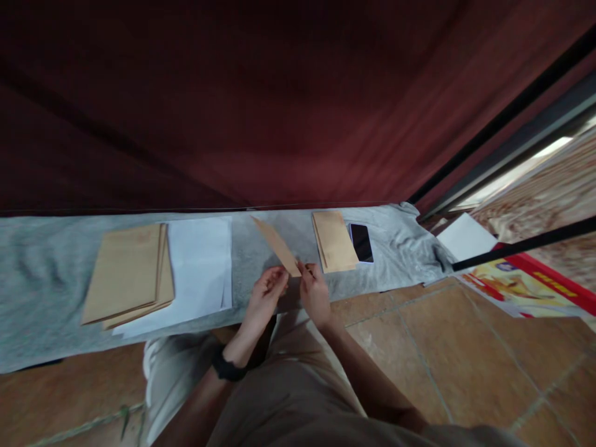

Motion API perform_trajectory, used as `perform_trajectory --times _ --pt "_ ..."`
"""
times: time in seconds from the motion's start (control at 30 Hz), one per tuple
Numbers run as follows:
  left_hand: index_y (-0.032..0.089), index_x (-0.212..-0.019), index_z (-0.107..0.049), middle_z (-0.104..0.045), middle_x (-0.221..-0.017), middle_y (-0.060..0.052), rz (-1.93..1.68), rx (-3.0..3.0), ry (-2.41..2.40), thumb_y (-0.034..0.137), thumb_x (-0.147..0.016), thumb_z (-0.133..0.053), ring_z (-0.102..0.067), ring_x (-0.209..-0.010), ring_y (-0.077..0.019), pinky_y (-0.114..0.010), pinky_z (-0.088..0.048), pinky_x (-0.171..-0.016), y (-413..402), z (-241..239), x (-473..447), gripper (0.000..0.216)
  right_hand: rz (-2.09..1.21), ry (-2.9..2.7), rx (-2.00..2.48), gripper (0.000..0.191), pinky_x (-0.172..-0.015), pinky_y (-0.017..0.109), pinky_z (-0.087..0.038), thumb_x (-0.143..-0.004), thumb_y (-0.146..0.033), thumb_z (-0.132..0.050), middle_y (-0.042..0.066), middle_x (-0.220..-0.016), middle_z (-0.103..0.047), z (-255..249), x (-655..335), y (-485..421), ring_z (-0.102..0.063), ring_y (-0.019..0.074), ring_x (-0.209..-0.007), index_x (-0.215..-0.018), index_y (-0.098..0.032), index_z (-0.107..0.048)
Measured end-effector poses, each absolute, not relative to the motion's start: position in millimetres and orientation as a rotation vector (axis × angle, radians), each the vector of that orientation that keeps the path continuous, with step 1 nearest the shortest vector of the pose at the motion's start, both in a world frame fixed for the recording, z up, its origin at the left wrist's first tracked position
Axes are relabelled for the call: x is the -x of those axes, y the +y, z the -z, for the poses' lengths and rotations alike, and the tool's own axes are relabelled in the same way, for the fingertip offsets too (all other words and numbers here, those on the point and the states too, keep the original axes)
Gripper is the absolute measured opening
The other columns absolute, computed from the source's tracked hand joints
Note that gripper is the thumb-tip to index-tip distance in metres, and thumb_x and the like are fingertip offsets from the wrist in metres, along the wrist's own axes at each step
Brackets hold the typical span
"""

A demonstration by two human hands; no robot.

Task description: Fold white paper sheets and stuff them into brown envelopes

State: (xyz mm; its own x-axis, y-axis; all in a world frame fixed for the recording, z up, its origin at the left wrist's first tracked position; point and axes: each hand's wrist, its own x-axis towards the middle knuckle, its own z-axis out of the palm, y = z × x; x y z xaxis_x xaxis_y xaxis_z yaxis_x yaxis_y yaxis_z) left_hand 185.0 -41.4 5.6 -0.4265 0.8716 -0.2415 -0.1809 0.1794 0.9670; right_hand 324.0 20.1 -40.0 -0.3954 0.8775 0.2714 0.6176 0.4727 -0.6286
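Observation:
A brown paper envelope (278, 246) is held up, tilted, over the grey cloth, its near end between my two hands. My left hand (269, 290), with a dark watch on the wrist, pinches its lower left corner. My right hand (313, 292) has fingers closed on the right corner of the same end. To the right lies a small stack of brown envelopes (336, 241). On the left, larger brown envelopes (125, 267) rest partly over white paper sheets (201, 264).
A dark phone (362, 243) lies right of the small stack. Grey cloth (391, 236) covers the long narrow surface, with a dark red curtain (261, 124) behind it. A red and yellow box (535, 282) and a black bar (526, 242) are at the right.

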Motion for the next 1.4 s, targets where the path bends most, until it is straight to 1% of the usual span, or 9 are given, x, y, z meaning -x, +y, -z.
perform_trajectory --times 0.13,0.23,0.37,0.53,0.67,0.83,1.07,1.23,1.4 --pt "0.020 -0.113 -0.067 -0.071 -0.102 -0.007 -1.426 -0.512 1.523 0.056 -0.071 -0.081 -0.068 -0.091 -0.0200 -0.029 -0.054 -0.073 -42.2 6.1 -187.9 0.057 -1.115 -1.608 1.214 0.031 -0.073 0.031 -0.062 -0.099 -0.039 -0.049 0.008 -0.109 -0.066 40.2 -331.7 30.7 -0.067 0.0191 -0.089 -0.105 -0.020 -0.073" --pt "0.019 -0.116 -0.066 -0.073 -0.100 -0.007 -1.360 -0.387 1.466 0.053 -0.067 -0.085 -0.069 -0.089 -0.0209 -0.030 -0.054 -0.071 -43.5 19.0 -192.0 0.062 -1.436 -1.293 1.138 0.038 -0.063 0.030 -0.062 -0.090 -0.054 -0.062 0.006 -0.105 -0.070 40.9 -335.2 27.9 -0.067 0.0189 -0.084 -0.105 -0.021 -0.070" --pt "0.018 -0.108 -0.067 -0.074 -0.088 -0.005 -1.316 -0.393 1.358 0.044 -0.068 -0.085 -0.069 -0.074 -0.0165 -0.025 -0.049 -0.063 -42.9 27.0 -202.3 0.051 -1.664 -1.074 1.148 0.043 -0.062 0.032 -0.061 -0.074 -0.059 -0.075 0.001 -0.079 -0.071 45.5 -335.7 16.3 -0.065 0.0174 -0.068 -0.090 -0.020 -0.070" --pt "0.017 -0.091 -0.066 -0.071 -0.074 -0.001 -1.314 -0.437 1.310 0.039 -0.068 -0.083 -0.063 -0.060 -0.0122 -0.023 -0.045 -0.057 -38.2 30.1 -212.1 0.036 -1.725 -0.969 1.191 0.040 -0.059 0.030 -0.059 -0.069 -0.057 -0.078 -0.002 -0.066 -0.066 48.0 -336.5 11.3 -0.060 0.0141 -0.058 -0.077 -0.020 -0.066" --pt "0.018 -0.093 -0.064 -0.074 -0.086 -0.004 -1.339 -0.410 1.281 0.041 -0.066 -0.084 -0.067 -0.068 -0.0147 -0.025 -0.049 -0.061 -33.4 32.5 -217.7 0.041 -1.763 -0.923 1.200 0.042 -0.060 0.030 -0.059 -0.064 -0.057 -0.082 -0.001 -0.069 -0.068 45.5 -337.5 15.6 -0.063 0.0146 -0.061 -0.075 -0.019 -0.065" --pt "0.019 -0.097 -0.060 -0.074 -0.083 -0.003 -1.355 -0.387 1.314 0.035 -0.062 -0.086 -0.067 -0.065 -0.0148 -0.025 -0.050 -0.059 -30.5 35.0 -221.1 0.047 -1.784 -0.893 1.220 0.043 -0.057 0.029 -0.059 -0.060 -0.054 -0.084 -0.004 -0.060 -0.063 44.5 -335.8 17.4 -0.059 0.0122 -0.054 -0.071 -0.020 -0.061" --pt "0.019 -0.092 -0.058 -0.072 -0.075 0.000 -1.340 -0.470 1.369 0.030 -0.062 -0.082 -0.063 -0.055 -0.0123 -0.023 -0.044 -0.052 -34.9 34.5 -208.3 0.040 -1.766 -0.846 1.252 0.044 -0.055 0.030 -0.060 -0.062 -0.054 -0.081 -0.002 -0.072 -0.070 49.1 -343.3 20.1 -0.068 0.0174 -0.062 -0.085 -0.021 -0.062" --pt "0.019 -0.090 -0.059 -0.071 -0.072 0.001 -1.296 -0.514 1.423 0.030 -0.063 -0.079 -0.062 -0.054 -0.0118 -0.022 -0.042 -0.050 -38.1 38.5 -199.1 0.035 -1.707 -0.801 1.332 0.046 -0.054 0.030 -0.060 -0.055 -0.051 -0.084 -0.004 -0.063 -0.067 64.1 -350.4 28.5 -0.068 0.0174 -0.056 -0.075 -0.023 -0.054" --pt "0.019 -0.097 -0.059 -0.072 -0.080 0.000 -1.271 -0.502 1.403 0.033 -0.063 -0.080 -0.062 -0.054 -0.0118 -0.023 -0.044 -0.051 -40.9 41.8 -196.1 0.042 -1.674 -0.816 1.358 0.046 -0.051 0.030 -0.059 -0.057 -0.048 -0.082 -0.005 -0.063 -0.067 70.0 -349.6 30.8 -0.067 0.0174 -0.053 -0.084 -0.024 -0.054"
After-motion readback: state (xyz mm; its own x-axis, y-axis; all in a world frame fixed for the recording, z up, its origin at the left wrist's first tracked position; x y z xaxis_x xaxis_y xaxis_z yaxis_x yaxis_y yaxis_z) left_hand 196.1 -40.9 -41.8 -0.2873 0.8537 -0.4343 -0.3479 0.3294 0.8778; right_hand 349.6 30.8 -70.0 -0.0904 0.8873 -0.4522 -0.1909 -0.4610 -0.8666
